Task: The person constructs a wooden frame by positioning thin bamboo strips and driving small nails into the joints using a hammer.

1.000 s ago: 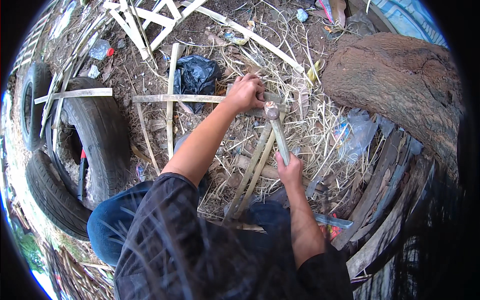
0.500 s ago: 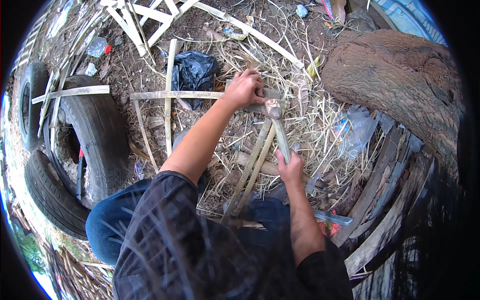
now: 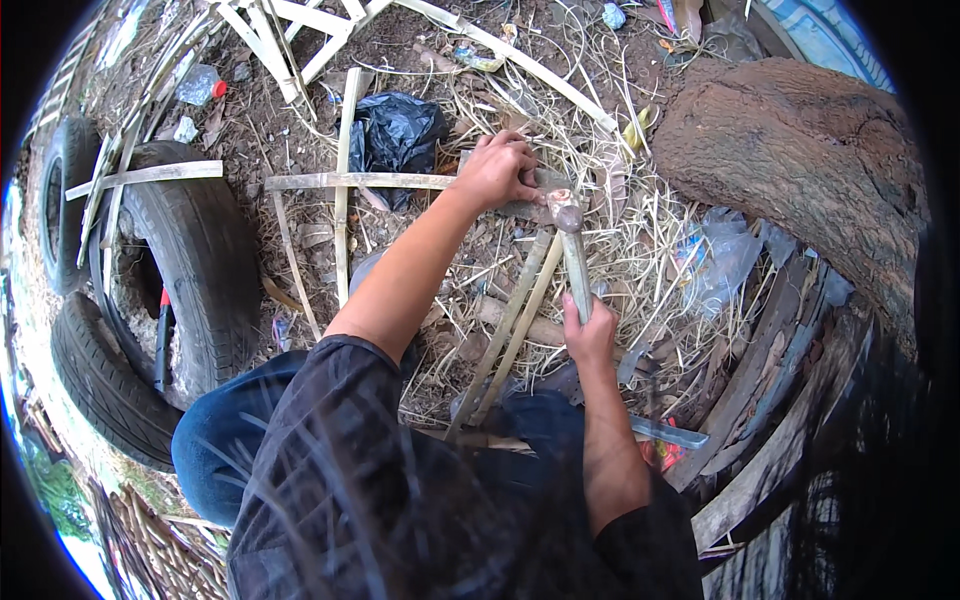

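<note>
My right hand (image 3: 590, 330) grips the wooden handle of a hammer (image 3: 578, 262). Its metal head is just right of my left fingertips, over the end of a flat board (image 3: 548, 181) on the ground. With fingers bent and pressed together, my left hand (image 3: 497, 172) is over that board; whatever it pinches is hidden. A pale bamboo strip (image 3: 370, 181) runs in from the left and disappears under this hand. It crosses a second, upright bamboo strip (image 3: 342, 225). Two more bamboo strips (image 3: 512, 335) slant from below the hammer head toward my legs.
Tyres (image 3: 200, 270) stand at the left, with a red-and-black tool (image 3: 163, 340) inside one. A thick tree trunk (image 3: 790, 150) lies at the right. A black plastic bag (image 3: 395, 135) is beyond my left forearm. Shavings (image 3: 640, 230) litter the ground, and a metal blade (image 3: 668, 432) lies beside my right forearm.
The hammer head has shifted slightly right, away from my left fingertips. My left hand keeps nearly the same place and grip, and the whole view has shifted a little.
</note>
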`<state>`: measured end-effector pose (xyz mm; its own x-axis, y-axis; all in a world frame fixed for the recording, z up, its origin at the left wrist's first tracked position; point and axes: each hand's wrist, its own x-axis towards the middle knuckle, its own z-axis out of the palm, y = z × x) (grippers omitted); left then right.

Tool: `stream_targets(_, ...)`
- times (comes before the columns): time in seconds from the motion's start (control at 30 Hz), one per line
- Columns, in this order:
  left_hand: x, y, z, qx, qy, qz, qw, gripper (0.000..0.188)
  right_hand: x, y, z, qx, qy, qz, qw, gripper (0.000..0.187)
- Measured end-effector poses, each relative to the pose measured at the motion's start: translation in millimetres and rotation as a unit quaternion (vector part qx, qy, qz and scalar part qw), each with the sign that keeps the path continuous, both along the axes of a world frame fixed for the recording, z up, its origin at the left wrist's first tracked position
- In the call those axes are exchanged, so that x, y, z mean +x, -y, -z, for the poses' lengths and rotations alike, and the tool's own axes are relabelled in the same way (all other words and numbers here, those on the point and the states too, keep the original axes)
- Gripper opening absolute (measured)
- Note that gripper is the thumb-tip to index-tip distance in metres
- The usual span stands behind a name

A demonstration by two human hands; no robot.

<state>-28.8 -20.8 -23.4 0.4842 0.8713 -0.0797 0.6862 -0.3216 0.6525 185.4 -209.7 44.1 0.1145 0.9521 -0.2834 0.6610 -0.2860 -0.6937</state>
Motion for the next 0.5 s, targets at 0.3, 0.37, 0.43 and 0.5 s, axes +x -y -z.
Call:
stream_targets(0.3, -3.2, -2.3, 9.8, 0.000, 0.021, -0.011, 1.000, 0.028, -0.5, 0.1, 2.3, 0.006, 0.033, -0.022, 0.999, 0.032)
stream_targets(0.37, -2.9, 0.0, 8.5, -0.016, 0.013, -0.008, 1.000, 0.027, -1.8, -2.0, 7.2, -0.029, 0.059, -0.024, 0.998, 0.031)
stream_targets(0.43, -4.8, 3.1, 13.6, -0.010, -0.009, -0.004, 1.000, 0.026, -0.9, 4.9, 7.6, 0.010, 0.051, -0.025, 0.998, 0.032)
stream_targets(0.5, -2.1, -0.9, 15.2, 0.010, 0.005, -0.015, 1.000, 0.026, 2.6, 2.9, 4.1, 0.025, 0.047, -0.018, 0.998, 0.033)
